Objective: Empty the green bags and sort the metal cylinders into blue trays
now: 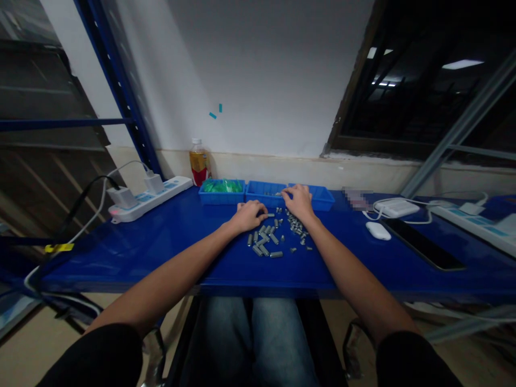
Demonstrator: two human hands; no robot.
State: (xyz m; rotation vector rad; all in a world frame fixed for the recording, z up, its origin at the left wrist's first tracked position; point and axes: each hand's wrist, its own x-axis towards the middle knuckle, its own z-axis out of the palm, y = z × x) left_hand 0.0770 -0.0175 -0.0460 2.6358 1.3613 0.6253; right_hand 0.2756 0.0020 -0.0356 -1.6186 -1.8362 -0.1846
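Around the cylinders (262, 241) and screws (297, 225), all smooth metal with a dull shine, the bench (169, 244) is smooth and semi-glossy. At twelve o'clock, trays (221, 200) of smooth plastic; at ten, a plastic power strip (164, 193); at three, a glossy phone (423, 244); at six, matt denim jeans (278, 333).

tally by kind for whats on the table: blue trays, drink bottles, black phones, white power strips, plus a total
Blue trays: 3
Drink bottle: 1
Black phone: 1
White power strips: 2
Total: 7
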